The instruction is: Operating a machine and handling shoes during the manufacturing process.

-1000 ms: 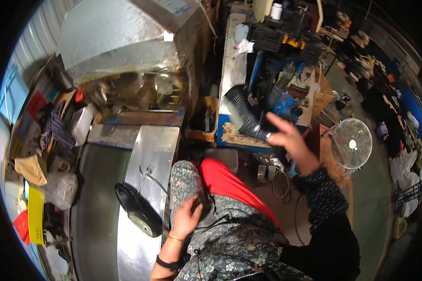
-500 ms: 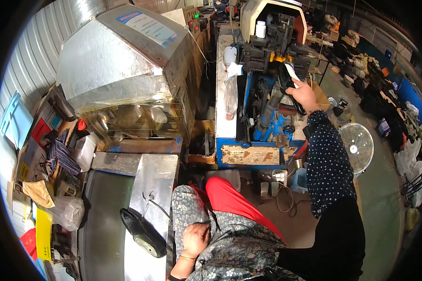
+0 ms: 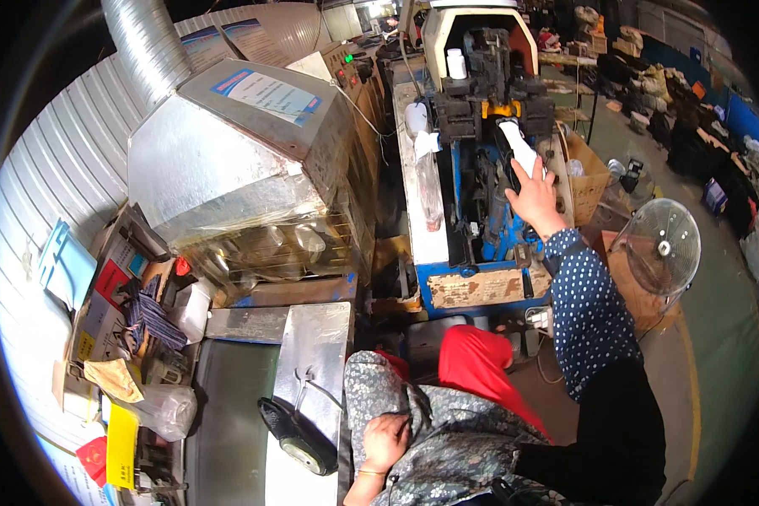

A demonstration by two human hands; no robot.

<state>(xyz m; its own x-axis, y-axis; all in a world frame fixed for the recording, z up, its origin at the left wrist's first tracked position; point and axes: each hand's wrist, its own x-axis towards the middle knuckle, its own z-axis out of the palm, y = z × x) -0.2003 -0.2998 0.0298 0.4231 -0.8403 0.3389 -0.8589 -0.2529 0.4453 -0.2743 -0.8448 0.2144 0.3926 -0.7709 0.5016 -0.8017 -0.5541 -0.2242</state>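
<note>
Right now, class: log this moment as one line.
right hand: on white shoe in machine | left hand: resting on lap | black shoe: on metal table

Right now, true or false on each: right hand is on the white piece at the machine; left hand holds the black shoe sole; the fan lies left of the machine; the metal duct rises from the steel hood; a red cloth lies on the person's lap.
1. The right hand touches the white piece on the machine. True.
2. The left hand holds the black shoe sole. False: the hand rests on the patterned apron; the sole lies apart on the steel bench.
3. The fan lies left of the machine. False: it is to its right.
4. The metal duct rises from the steel hood. True.
5. A red cloth lies on the lap. True.
</note>
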